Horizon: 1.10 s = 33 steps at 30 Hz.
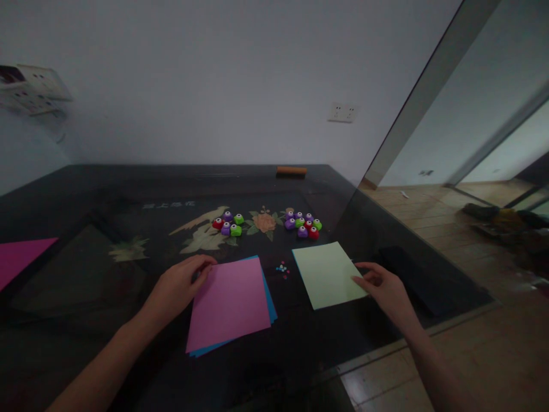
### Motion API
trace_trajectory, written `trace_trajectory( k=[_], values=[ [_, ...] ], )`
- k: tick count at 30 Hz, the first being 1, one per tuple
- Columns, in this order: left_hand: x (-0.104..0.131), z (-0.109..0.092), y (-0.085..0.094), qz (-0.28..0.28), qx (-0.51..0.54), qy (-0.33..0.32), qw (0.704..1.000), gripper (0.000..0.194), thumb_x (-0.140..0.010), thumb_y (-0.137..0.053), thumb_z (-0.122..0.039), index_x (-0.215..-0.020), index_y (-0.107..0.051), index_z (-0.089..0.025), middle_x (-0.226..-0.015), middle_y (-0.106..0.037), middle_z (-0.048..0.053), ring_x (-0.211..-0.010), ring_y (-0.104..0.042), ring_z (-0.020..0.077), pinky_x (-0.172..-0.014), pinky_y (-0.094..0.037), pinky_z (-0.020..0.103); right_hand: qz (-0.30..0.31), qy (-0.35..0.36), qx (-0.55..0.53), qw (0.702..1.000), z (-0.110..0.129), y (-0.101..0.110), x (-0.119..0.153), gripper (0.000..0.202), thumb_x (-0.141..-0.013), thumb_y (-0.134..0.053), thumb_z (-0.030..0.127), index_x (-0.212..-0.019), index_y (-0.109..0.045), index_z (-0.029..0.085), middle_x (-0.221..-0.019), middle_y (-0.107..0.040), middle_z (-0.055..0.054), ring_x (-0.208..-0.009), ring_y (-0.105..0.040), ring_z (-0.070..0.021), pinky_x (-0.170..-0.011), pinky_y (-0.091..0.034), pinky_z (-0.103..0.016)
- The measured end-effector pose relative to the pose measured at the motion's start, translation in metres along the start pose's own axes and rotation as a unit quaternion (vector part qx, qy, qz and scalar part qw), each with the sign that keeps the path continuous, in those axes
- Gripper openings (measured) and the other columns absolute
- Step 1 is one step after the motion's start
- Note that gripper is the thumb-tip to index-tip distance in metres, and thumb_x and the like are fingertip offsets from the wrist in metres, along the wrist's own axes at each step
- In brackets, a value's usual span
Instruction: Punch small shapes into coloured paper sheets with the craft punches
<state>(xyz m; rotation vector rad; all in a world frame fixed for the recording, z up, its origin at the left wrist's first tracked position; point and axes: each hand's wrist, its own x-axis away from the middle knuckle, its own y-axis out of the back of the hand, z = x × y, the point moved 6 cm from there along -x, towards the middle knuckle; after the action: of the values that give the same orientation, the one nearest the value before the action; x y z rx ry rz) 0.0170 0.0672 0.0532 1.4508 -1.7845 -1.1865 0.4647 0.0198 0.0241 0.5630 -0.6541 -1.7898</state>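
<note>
My left hand is at the upper left corner of a square pink sheet of paper, thumb and fingers closed on its edge. Beneath the pink sheet, blue paper sticks out along the right and bottom. On the right, my right hand pinches the right edge of a pale green sheet of paper. A thin blue edge shows at that sheet's left side. Between the two stacks lies a small cluster of tiny coloured pieces, too small to name.
Small purple, green and red toys with eyes stand in a left group and a right group on the dark, flower-patterned table. An orange-brown stick lies at the back. Magenta paper is at far left, a dark flat object at right.
</note>
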Motion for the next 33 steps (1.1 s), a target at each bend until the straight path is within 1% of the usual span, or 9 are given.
trace_trajectory(
  k=[5,8,15,18,21,24,26,29,33],
  values=[
    [0.000,0.002,-0.003,0.013,0.001,0.006,1.000,0.027,-0.087,-0.041,-0.036,-0.101,-0.059,-0.022,-0.099,-0.067,0.004,-0.089,-0.063,0.0222,-0.078,-0.046,0.033,-0.036,0.034,0.079,0.996,0.007,0.001,0.003,0.039,-0.069,-0.061,0.043,-0.100,-0.063,0.018,-0.061,-0.055,0.001,-0.058,-0.054,-0.0178,-0.058,-0.041,-0.029],
    [-0.001,0.003,-0.004,0.013,0.008,0.005,1.000,0.030,-0.088,-0.040,-0.039,-0.105,-0.058,-0.021,-0.101,-0.066,0.005,-0.091,-0.062,0.0222,-0.080,-0.046,0.033,-0.049,0.053,0.116,0.991,0.005,0.000,0.004,0.038,-0.071,-0.059,0.041,-0.101,-0.063,0.019,-0.064,-0.053,0.001,-0.059,-0.053,-0.0175,-0.058,-0.041,-0.029],
    [-0.002,0.013,-0.009,-0.003,-0.009,-0.003,1.000,0.035,-0.088,-0.041,-0.043,-0.107,-0.059,-0.020,-0.108,-0.064,0.007,-0.101,-0.059,0.0243,-0.088,-0.045,0.037,-0.079,0.090,0.136,0.983,0.005,0.005,0.006,0.034,-0.075,-0.058,0.041,-0.100,-0.064,0.019,-0.077,-0.051,-0.002,-0.063,-0.051,-0.0175,-0.059,-0.042,-0.030],
    [-0.002,0.016,-0.010,-0.005,-0.016,-0.006,1.000,0.038,-0.087,-0.042,-0.045,-0.109,-0.060,-0.019,-0.111,-0.062,0.008,-0.105,-0.056,0.0255,-0.092,-0.043,0.039,-0.104,0.104,0.116,0.982,0.018,0.009,0.008,0.031,-0.076,-0.057,0.041,-0.096,-0.065,0.018,-0.077,-0.052,-0.003,-0.062,-0.050,-0.0170,-0.059,-0.042,-0.031],
    [-0.002,0.015,-0.011,0.008,-0.023,-0.015,1.000,0.041,-0.086,-0.045,-0.047,-0.111,-0.060,-0.018,-0.111,-0.061,0.010,-0.106,-0.055,0.0264,-0.093,-0.042,0.041,-0.100,0.126,0.080,0.984,0.044,0.006,0.009,0.028,-0.078,-0.056,0.040,-0.092,-0.066,0.018,-0.076,-0.053,-0.004,-0.062,-0.050,-0.0169,-0.057,-0.042,-0.030],
    [-0.001,0.013,-0.012,0.017,-0.026,-0.026,0.999,0.049,-0.081,-0.052,-0.052,-0.116,-0.058,-0.017,-0.112,-0.058,0.012,-0.106,-0.053,0.0278,-0.092,-0.041,0.042,-0.074,0.162,0.044,0.983,0.080,-0.007,0.008,0.024,-0.080,-0.055,0.038,-0.090,-0.066,0.019,-0.079,-0.056,-0.005,-0.066,-0.053,-0.0176,-0.056,-0.043,-0.029],
    [0.000,0.012,-0.012,0.022,-0.021,-0.032,0.999,0.057,-0.077,-0.056,-0.056,-0.118,-0.057,-0.017,-0.112,-0.056,0.012,-0.106,-0.052,0.0286,-0.092,-0.041,0.043,-0.038,0.197,0.042,0.979,0.108,-0.024,0.006,0.020,-0.083,-0.054,0.035,-0.089,-0.065,0.020,-0.078,-0.057,-0.005,-0.066,-0.054,-0.0176,-0.057,-0.043,-0.029],
    [0.000,0.011,-0.014,0.033,-0.021,-0.030,0.999,0.065,-0.071,-0.062,-0.057,-0.122,-0.055,-0.016,-0.113,-0.055,0.013,-0.106,-0.051,0.0299,-0.091,-0.041,0.043,0.050,0.269,0.064,0.960,0.152,-0.062,0.004,0.015,-0.084,-0.054,0.028,-0.091,-0.065,0.020,-0.081,-0.059,-0.005,-0.074,-0.056,-0.0185,-0.063,-0.044,-0.030],
    [0.001,0.012,-0.016,0.031,-0.045,-0.026,0.998,0.067,-0.068,-0.067,-0.053,-0.123,-0.055,-0.015,-0.113,-0.054,0.014,-0.106,-0.050,0.0315,-0.089,-0.041,0.043,0.166,0.359,0.128,0.910,0.193,-0.120,0.006,0.014,-0.082,-0.061,0.024,-0.095,-0.064,0.019,-0.091,-0.062,-0.005,-0.091,-0.056,-0.0214,-0.079,-0.043,-0.032]
  ],
)
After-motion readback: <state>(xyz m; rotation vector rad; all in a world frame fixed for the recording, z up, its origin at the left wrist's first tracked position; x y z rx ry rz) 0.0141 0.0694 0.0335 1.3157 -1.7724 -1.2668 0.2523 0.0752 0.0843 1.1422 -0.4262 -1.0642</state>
